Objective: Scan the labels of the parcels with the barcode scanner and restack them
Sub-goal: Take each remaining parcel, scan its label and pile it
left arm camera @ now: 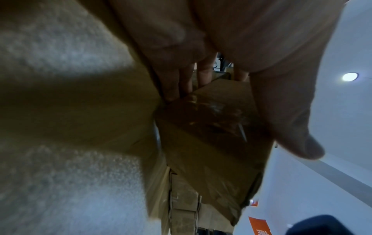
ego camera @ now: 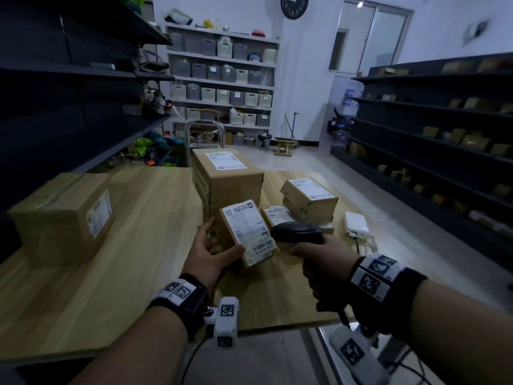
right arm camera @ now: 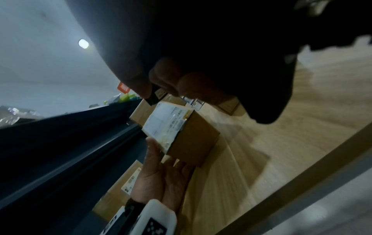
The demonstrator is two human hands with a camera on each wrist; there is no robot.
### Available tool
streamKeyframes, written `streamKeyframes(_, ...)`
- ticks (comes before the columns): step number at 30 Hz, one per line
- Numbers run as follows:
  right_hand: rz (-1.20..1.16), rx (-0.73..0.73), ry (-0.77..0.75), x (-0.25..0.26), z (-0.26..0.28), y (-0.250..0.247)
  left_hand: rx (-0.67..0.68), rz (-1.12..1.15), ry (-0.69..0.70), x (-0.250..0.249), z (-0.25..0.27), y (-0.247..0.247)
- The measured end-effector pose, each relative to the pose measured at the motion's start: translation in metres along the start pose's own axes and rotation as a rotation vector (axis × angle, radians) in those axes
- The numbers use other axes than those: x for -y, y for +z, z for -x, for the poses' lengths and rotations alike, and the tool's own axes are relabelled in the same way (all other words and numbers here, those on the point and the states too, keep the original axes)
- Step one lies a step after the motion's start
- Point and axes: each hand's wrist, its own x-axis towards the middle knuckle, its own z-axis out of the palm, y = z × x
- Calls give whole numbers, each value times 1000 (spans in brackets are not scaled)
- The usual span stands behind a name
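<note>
My left hand (ego camera: 215, 247) grips a small cardboard parcel (ego camera: 245, 232) above the wooden table (ego camera: 138, 245), thumb on its near edge, fingers behind it, white label tilted up. In the left wrist view the parcel (left arm camera: 211, 143) shows its taped underside between my fingers and thumb. My right hand (ego camera: 319, 259) holds the black barcode scanner (ego camera: 298, 232) by its handle, its head just right of the label. In the right wrist view the parcel (right arm camera: 181, 132) sits ahead of the dark scanner (right arm camera: 201, 39), with my left hand (right arm camera: 163, 174) under it.
A tall carton (ego camera: 227, 176) stands behind the held parcel. Stacked small parcels (ego camera: 309, 198) lie to its right, another flat parcel (ego camera: 274, 215) below them. A big box (ego camera: 63, 218) sits at the table's left. A white adapter (ego camera: 356, 222) lies right. Dark shelves line both sides.
</note>
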Motion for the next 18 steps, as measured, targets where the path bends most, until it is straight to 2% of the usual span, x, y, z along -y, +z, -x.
streamKeyframes(11, 171, -1, 154, 28, 43, -11, -13, -53, 23, -6, 6, 1)
streamKeyframes(18, 179, 42, 82, 28, 54, -17, 10, -71, 42, -7, 4, 1)
